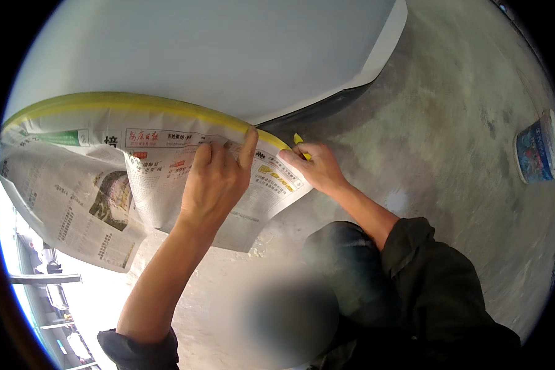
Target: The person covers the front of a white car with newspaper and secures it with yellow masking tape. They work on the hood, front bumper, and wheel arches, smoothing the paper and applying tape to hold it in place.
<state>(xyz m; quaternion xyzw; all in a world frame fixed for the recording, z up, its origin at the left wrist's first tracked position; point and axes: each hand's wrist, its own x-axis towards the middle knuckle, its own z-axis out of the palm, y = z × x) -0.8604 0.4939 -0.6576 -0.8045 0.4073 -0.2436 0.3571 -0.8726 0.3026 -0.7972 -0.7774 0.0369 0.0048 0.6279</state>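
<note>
Newspaper hangs from yellow tape along the big pale panel. The left hand has one finger on the tape, the other fingers bent; I can't tell if they grip. The right hand pinches the tape.

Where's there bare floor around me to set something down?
The widest free patch is the grey concrete floor between the pale, smooth curved panel and the blue-and-white round bucket. It's crowded along the panel's edge, where the yellow tape, printed newspaper sheets, your left hand and right hand meet.
</note>
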